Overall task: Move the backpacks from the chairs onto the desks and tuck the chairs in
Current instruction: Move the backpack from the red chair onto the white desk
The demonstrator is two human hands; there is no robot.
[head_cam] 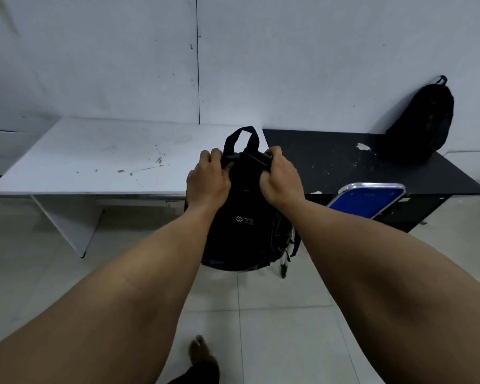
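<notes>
Both hands point(244, 178) hold black backpack point(244, 231); contents hidden.

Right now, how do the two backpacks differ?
The near backpack is gripped at its top by the left hand and right hand, off any desk; the far backpack sits untouched on the black desk, leaning on the wall. The near one shows a white logo; the far shows none. Both are black.

At frame centre, the left hand point(208, 180) and right hand point(281, 180) grip a black backpack point(244, 225) before the white desk point(100, 156); another backpack point(423, 120) leans upper right.
</notes>
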